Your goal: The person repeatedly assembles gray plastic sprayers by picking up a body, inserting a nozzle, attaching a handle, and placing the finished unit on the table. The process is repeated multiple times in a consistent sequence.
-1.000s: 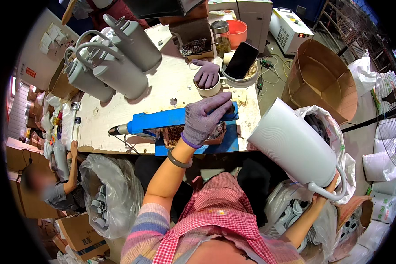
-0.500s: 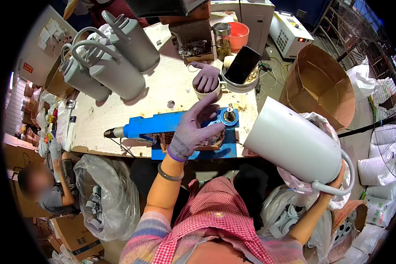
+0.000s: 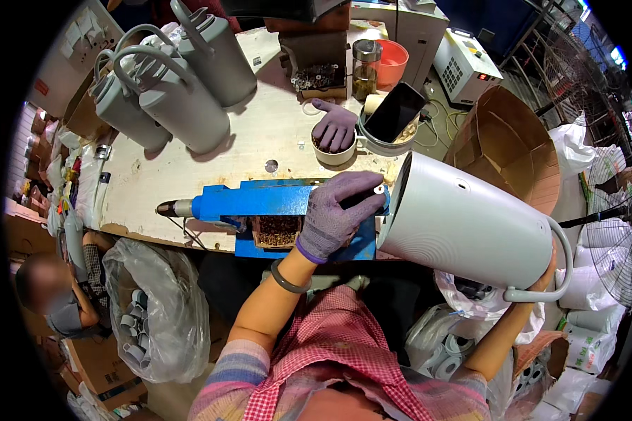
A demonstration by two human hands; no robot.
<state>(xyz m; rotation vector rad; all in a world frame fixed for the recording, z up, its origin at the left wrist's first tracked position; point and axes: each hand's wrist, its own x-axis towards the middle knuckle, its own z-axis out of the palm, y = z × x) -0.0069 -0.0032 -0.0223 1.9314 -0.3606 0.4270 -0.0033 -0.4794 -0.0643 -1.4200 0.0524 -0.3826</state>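
My left hand, in a purple-grey glove, has its thumb and fingertips brought together around a small white piece at the right end of the blue bench fixture. My bare right hand supports the far-right end of a large light-grey cylindrical canister with a loop handle. The canister lies tilted, its open end toward the fixture and a small hole in its upper side. Part of my right hand is hidden behind it. A box of small brown parts sits in the fixture.
Several grey canisters with handles stand at the table's back left. A white cup with a spare glove, a phone, a glass jar and an orange tub are behind the fixture. Plastic bags hang below; a co-worker sits left.
My left hand has moved right and closed its fingers at the fixture's end. The canister's open end has come beside the fixture, covering part of it.
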